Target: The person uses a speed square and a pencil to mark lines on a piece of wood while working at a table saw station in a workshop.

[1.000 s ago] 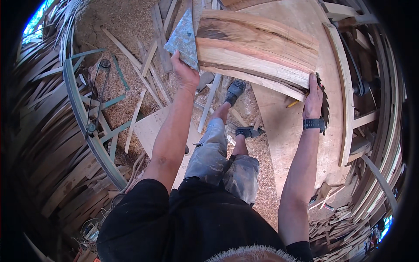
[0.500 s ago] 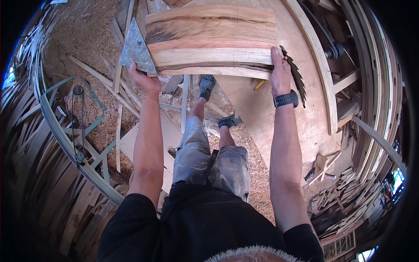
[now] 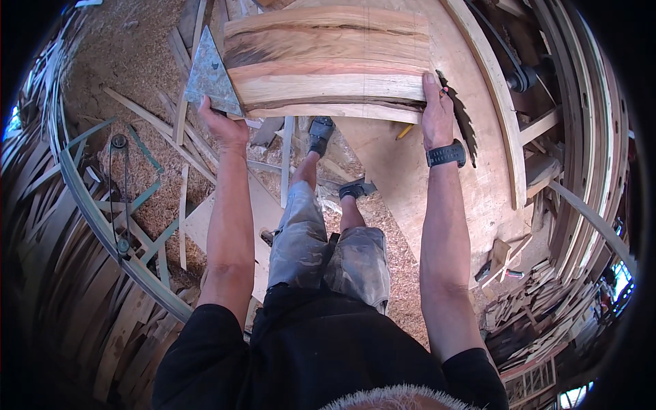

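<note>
Wooden board (image 3: 328, 65) spans the upper middle, its left part out beyond the edge of the plywood table (image 3: 400, 181), its right part over that surface. At far left, stacked lumber (image 3: 75, 307) and a curved green metal frame (image 3: 87, 205) bound the sawdust-covered floor (image 3: 102, 68), where loose wood strips (image 3: 150, 126) lie at angles. Next, the left hand (image 3: 225, 128) grips the lower corner of a gray triangular piece (image 3: 213, 78), thumb on top; whether its hidden fingers also hold the board cannot be told. The triangle's slanting right side meets the board's left end. Between the forearms there is open room above the floor and the person's legs. The table's left edge runs out slantwise from under the board, and a yellow pencil (image 3: 404, 132) lies near the board's lower edge. The right hand (image 3: 439, 119) is closed on the board's lower right corner, thumb on the face. Just beside it stands a dark toothed saw blade (image 3: 465, 123), with only a narrow gap there; farther right, a wooden rail (image 3: 502, 102) borders the plywood.

The board is dark-smudged at left, banded across in tan, reddish and pale wood, with dark grain streaks and thin crosswise lines right of center.
</note>
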Tool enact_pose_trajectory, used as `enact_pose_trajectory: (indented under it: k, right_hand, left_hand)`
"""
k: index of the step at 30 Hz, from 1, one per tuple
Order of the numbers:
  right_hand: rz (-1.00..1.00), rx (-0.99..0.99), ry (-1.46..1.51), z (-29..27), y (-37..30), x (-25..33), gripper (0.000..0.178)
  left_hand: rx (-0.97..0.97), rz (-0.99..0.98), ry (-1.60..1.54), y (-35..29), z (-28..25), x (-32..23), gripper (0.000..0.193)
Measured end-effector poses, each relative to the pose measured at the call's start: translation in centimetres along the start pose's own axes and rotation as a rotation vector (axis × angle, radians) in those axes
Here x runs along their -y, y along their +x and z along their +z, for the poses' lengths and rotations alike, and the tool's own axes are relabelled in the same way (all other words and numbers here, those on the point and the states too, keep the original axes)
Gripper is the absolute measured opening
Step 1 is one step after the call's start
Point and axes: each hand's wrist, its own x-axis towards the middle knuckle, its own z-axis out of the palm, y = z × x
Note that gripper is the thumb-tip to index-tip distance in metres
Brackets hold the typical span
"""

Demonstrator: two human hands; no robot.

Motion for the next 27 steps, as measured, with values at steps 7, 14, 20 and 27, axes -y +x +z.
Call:
enact_pose_trajectory:
  k: [7,14,20,27]
  right_hand:
    - [0.005,-0.055,-0.002,0.1,-0.2,0.0,0.064]
    - [-0.023,-0.085,0.047,0.7,-0.4,-0.2,0.067]
    - [0.031,-0.095,0.192,1.1,-0.8,0.0,0.068]
    - [0.064,-0.078,0.251,0.6,-0.1,-1.0,0.06]
  left_hand:
    - [0.009,-0.014,-0.01,-0.2,0.3,0.3,0.051]
    - [0.042,-0.013,0.059,-0.1,-0.2,-0.3,0.048]
    - [0.044,-0.024,0.096,0.2,-0.2,-0.4,0.048]
    - [0.088,-0.013,0.154,0.2,-0.2,-0.5,0.053]
